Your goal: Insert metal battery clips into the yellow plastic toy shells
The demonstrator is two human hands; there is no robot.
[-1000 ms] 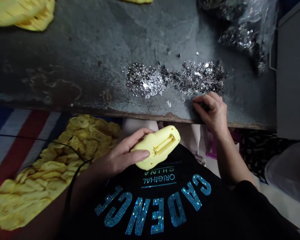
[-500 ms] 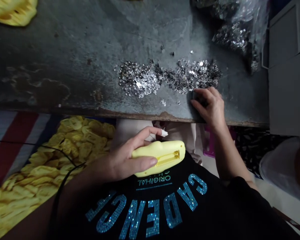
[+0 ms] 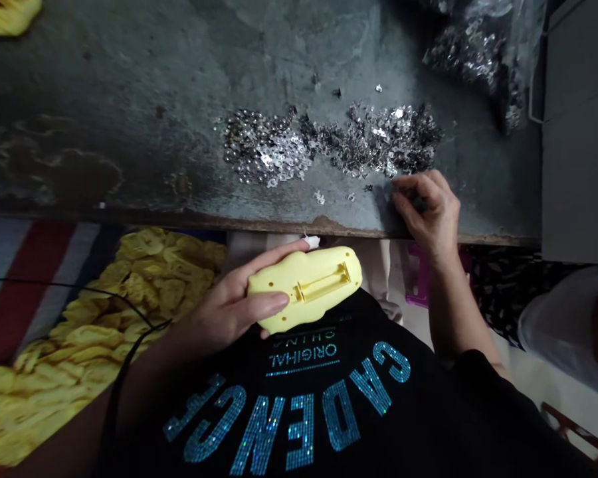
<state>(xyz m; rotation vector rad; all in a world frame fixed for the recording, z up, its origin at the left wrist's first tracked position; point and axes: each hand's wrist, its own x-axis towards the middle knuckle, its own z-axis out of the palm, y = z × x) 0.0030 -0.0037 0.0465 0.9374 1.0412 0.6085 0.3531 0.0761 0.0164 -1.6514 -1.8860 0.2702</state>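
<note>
My left hand [image 3: 234,299] grips a pale yellow plastic shell [image 3: 323,282], thumb on its face, with a long rectangular recess turned up. White wrapping [image 3: 312,241] covers one fingertip of that hand. Over the metal table [image 3: 169,79], my right hand [image 3: 431,206] is pinched at the near edge of the right pile of small shiny metal pieces [image 3: 389,141]; whatever its fingertips hold is too small to make out. A second pile of metal pieces [image 3: 269,149] adjoins it on the left. A few loose pieces [image 3: 319,197] lie near the table's front edge.
A heap of yellow shells [image 3: 90,332] lies at the lower left beside striped cloth [image 3: 34,265]. Another yellow piece [image 3: 10,16] is at the far left. A clear bag of metal pieces [image 3: 471,53] and a grey cabinet [image 3: 581,146] stand at the right.
The yellow shell has risen toward the table and turned, showing more of its face. My right hand has shifted slightly right, still pinched. A dark loose piece now shows beside its fingertips.
</note>
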